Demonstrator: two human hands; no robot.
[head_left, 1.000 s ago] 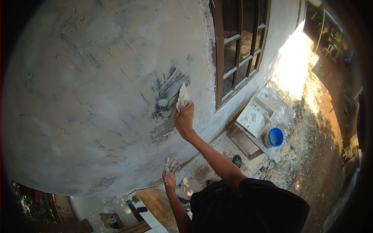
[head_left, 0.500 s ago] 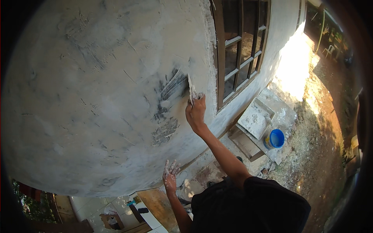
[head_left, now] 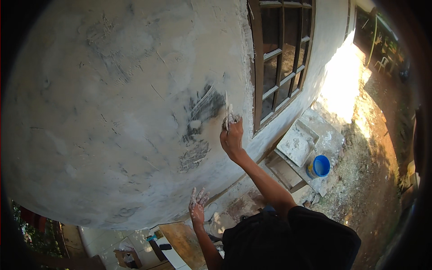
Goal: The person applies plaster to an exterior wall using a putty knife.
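Note:
My right hand [head_left: 232, 137] is closed round a putty knife [head_left: 228, 108] caked with whitish paste. Its blade appears nearly edge-on and points up along the plastered wall [head_left: 112, 153]. Just left of the blade lies a dark grey smeared patch [head_left: 208, 104]; below that is a second, streaky grey patch [head_left: 194, 156]. My left hand [head_left: 197, 208] is raised lower down near the wall, fingers spread, with white paste on them and nothing held. Whether the blade touches the wall is hard to tell.
A brown-framed window [head_left: 282, 58] is set in the wall to the right. Below it, a paste-covered tray [head_left: 297, 142] rests on a low wooden stand, beside a blue bucket [head_left: 321, 166]. A white plastic chair [head_left: 382, 62] stands far off.
My right hand and the putty knife have shifted slightly down and right in the picture, while the whole view has drifted a little too. My left hand stays about where it was.

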